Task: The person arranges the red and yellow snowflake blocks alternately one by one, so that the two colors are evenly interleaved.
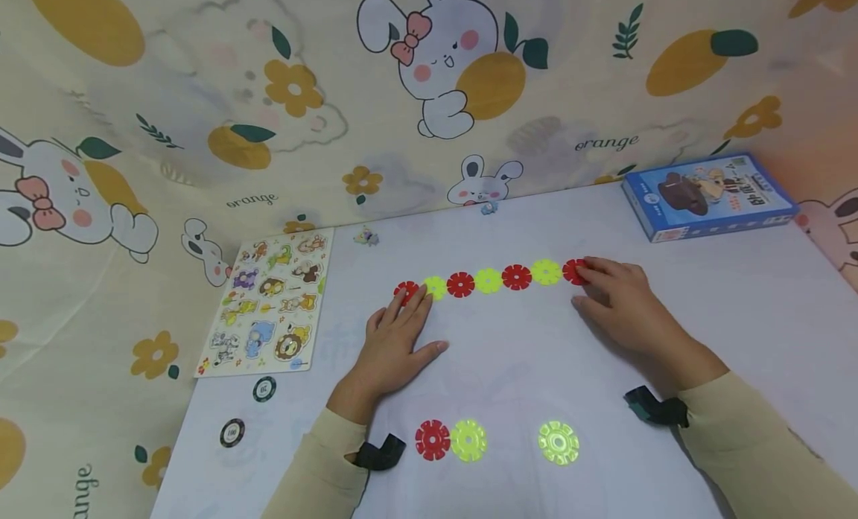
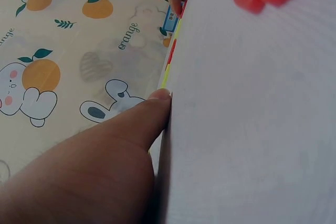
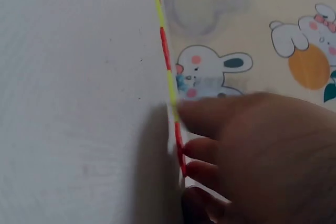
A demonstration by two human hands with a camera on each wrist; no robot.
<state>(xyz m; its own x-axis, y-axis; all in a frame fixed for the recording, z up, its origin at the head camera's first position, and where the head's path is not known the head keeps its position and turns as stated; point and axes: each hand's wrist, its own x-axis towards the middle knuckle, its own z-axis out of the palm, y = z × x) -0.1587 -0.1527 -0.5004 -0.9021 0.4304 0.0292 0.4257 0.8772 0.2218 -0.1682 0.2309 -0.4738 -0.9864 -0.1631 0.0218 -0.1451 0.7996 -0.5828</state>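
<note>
A row of notched plastic discs, red and yellow-green by turns, runs across the white table. At its left end the left hand [image 1: 397,346], palm down with fingers stretched out, rests its fingertips on a red disc [image 1: 406,290] and beside a yellow-green disc [image 1: 435,287]. The right hand [image 1: 626,307] touches the red disc [image 1: 573,272] at the right end with its fingertips, thumb held apart below. Between them lie a middle red disc [image 1: 516,277] and others. Seen edge-on in the right wrist view, the row [image 3: 166,51] lies flat under the right fingers [image 3: 202,148].
Nearer the front lie a loose red disc [image 1: 432,439], a yellow-green disc [image 1: 468,440] beside it and another yellow-green disc [image 1: 558,442]. An animal picture board [image 1: 268,310] and two round chips [image 1: 232,432] are at left. A blue box [image 1: 710,199] stands back right.
</note>
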